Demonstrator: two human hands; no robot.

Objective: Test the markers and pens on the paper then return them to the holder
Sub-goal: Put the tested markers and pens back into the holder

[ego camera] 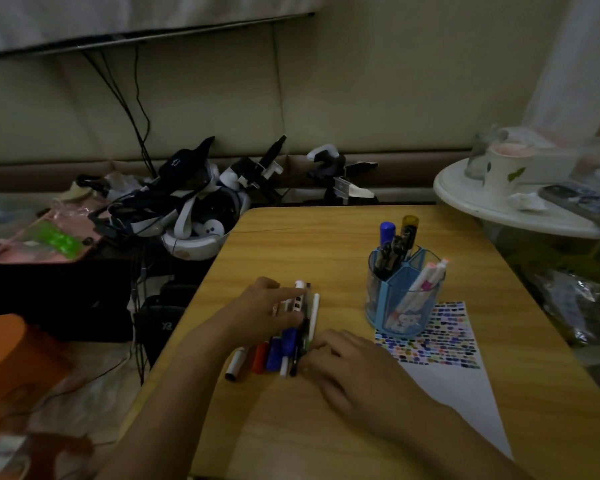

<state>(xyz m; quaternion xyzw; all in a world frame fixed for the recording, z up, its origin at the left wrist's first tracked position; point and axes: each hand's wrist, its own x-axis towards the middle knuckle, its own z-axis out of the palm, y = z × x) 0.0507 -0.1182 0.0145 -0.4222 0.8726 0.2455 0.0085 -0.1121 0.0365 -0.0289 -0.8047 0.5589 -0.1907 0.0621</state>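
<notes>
dim room, cream padded wall (361,81), wooden table (326,237), round white side table (465,199) at right, cables (132,109) hanging down, cluttered floor at left

Two bare forearms come in from the bottom edge, each ending in a bare hand — the left hand (271,306) and the right hand (347,365). No sleeve shows on either arm as far as the frame reaches. Wrists and fingers carry nothing: no watch, ring, bracelet or glove can be made out. The light is dim — finer detail such as the nails cannot be told. The rest of the person is out of view.
</notes>
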